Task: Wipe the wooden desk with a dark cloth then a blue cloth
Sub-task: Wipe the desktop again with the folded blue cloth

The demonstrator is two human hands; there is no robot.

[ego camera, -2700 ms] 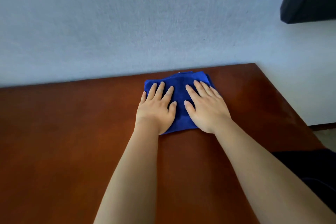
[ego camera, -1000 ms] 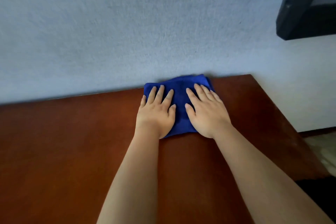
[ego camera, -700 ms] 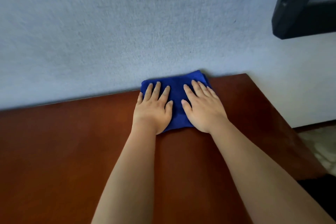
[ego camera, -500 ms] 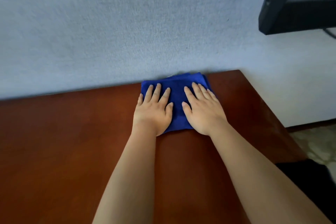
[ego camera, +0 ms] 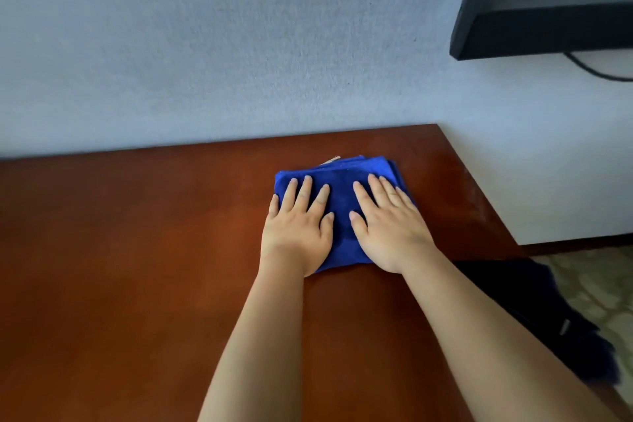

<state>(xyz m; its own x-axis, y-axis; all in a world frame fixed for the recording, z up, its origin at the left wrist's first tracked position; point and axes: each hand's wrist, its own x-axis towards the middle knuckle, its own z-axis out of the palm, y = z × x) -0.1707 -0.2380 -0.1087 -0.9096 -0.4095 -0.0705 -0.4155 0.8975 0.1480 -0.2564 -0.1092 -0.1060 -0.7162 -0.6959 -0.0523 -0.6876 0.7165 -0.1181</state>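
Desk (ego camera: 137, 267): blue cloth (ego camera: 339, 216) now off wall

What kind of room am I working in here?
Probably a bedroom or hotel room: a wooden desk against a pale wall, a wall-mounted dark screen with a hanging cable, and patterned floor.

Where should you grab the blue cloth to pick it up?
Probably the far edge of the blue cloth, coming from the wall side: the folded layers show there, uncovered by the left hand or right hand, which press it flat.
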